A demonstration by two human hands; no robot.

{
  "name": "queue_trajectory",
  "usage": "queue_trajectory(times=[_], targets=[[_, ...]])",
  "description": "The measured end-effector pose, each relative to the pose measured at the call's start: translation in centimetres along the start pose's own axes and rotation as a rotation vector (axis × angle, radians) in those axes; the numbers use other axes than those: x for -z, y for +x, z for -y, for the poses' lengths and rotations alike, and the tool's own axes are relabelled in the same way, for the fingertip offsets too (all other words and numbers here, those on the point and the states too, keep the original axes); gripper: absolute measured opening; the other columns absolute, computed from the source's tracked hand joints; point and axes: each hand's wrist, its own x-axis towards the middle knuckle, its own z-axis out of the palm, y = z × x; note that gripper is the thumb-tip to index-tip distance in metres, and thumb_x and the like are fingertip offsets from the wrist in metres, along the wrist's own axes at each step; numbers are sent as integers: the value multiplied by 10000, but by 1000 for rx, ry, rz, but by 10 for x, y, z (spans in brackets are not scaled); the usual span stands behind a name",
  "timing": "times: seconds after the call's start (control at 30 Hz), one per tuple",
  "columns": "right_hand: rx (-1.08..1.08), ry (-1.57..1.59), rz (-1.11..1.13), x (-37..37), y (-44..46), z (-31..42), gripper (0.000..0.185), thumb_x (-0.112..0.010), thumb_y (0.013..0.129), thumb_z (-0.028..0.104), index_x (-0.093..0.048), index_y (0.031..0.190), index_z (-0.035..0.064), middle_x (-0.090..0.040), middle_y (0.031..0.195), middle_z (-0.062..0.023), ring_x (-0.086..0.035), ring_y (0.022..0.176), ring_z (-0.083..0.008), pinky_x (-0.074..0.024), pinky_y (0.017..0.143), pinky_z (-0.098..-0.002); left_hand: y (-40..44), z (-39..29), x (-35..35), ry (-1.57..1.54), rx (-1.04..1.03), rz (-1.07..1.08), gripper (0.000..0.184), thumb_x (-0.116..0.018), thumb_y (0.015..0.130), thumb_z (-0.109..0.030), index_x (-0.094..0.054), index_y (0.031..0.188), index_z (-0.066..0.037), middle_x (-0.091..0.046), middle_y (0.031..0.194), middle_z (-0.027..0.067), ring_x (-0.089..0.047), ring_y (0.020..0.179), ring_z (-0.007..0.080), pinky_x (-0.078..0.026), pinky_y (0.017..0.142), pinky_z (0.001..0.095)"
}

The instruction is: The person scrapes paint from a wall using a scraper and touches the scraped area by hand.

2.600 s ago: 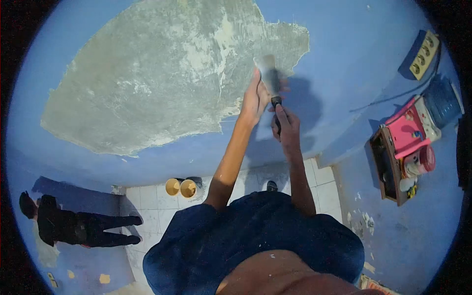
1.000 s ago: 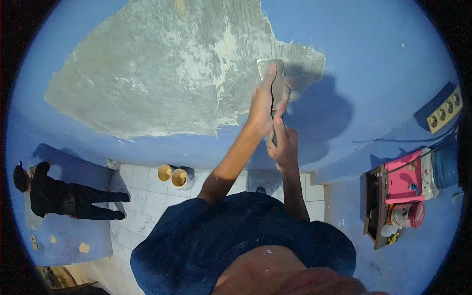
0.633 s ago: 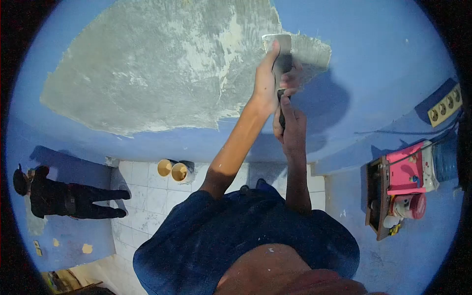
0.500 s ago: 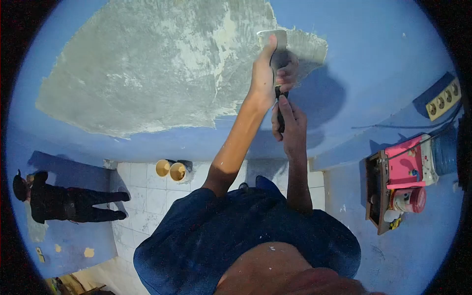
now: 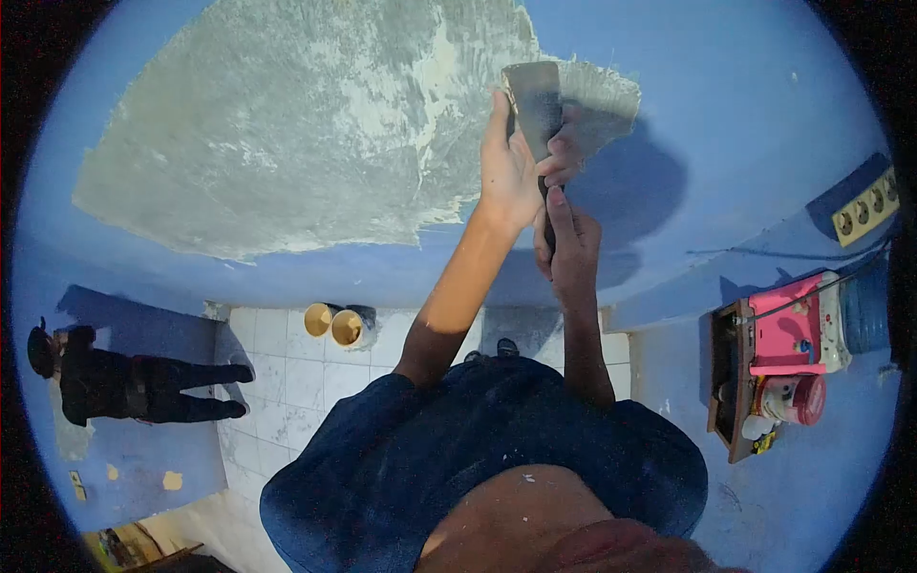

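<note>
A scraper [image 5: 538,107] with a wide, flat metal blade and a dark handle is held up before the wall. My right hand [image 5: 571,239] is wrapped round its handle, thumb on top. Beside the blade, my left hand [image 5: 516,167] supports a second flat tool or plate behind it, partly hidden; its thumb points up at the left and its fingertips show at the right of the blade. Behind both hands is a rough grey plaster patch [image 5: 277,134] with pale streaks on the blue wall [image 5: 707,105].
Two yellowish buckets [image 5: 318,320] [image 5: 347,328] stand on the white tiled floor [image 5: 296,382]. At the left, a co-worker [image 5: 124,385] in dark clothes faces the side wall. A wooden shelf [image 5: 730,382] with pink and red items and a socket strip [image 5: 864,212] are at the right.
Both hands and the scraper have moved up the wall since the one-second-old frame. My left thumb has shifted from over the blade to its left side.
</note>
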Motion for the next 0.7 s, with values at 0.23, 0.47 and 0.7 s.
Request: queue_trajectory(times=[0.23,0.47,0.7], targets=[[-12,55,-12,1,-4,-1,468,-460,972,401,-490,639,73,-393,439,10,-305,322,-68,-206,310,-232,22,13,38,-573,421,497,543,-359,918,-579,-496,764,-76,-409,568,-16,-391,473,93,-367,454,244],[-88,97,-10,5,-7,5,477,-469,960,425,-510,636,78,-409,432,3,-325,299,-78,-223,289,-230,28,16,40,-762,514,576,394,-364,922,-393,-456,681,-96,-412,462,-5,-407,397,124,-377,443,268],[-72,63,151,22,-7,-2,575,-444,974,423,-492,514,81,-405,397,10,-365,318,-81,-251,321,-252,26,17,33,-649,442,482,310,-410,901,-277,-461,635,-127,-434,440,-26,-407,358,76,-358,378,243]])
